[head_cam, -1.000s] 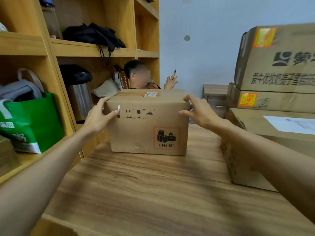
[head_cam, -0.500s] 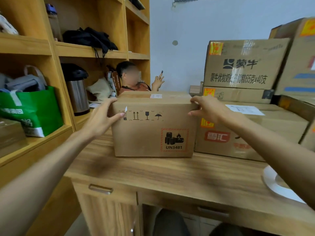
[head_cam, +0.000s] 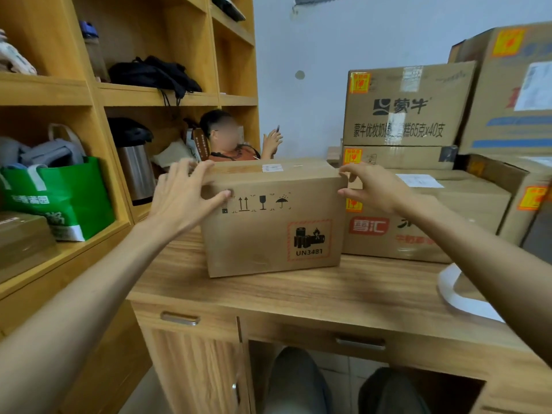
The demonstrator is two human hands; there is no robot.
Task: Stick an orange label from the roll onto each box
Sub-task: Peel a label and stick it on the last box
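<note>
- Knees [head_cam: 298, 380] now poke out under the desk's [head_cam: 298, 297] front edge; they weren't in shot half a second ago.
- A white strip [head_cam: 457, 297] curls at the desk's right edge, and more of it shows than before. Can't tell if it's the roll tbh.
- The box [head_cam: 268, 234] with the UN3481 mark sits upright near the desk's back left. It's in the same spot as half a second ago, just beside the stack.
- The left hand [head_cam: 182, 195] has eased off. Its fingers are spread and straight over the top-left corner, with the thumb flat on the front face. Earlier it was wrapped round that corner.
- The right hand [head_cam: 373, 189] has loosened too. The fingers are only lightly bent, tips touching the top-right corner, thumb by the right edge. Before, they lay over the top.
- The stack [head_cam: 418, 234] fills the desk's back right, with an orange label [head_cam: 360, 82] on each carton I can see.
- The shelf [head_cam: 44, 91] on the left holds a green bag [head_cam: 68, 198] and a flask [head_cam: 134, 168].
- A person [head_cam: 227, 135] sits behind the box with a phone held up.
</note>
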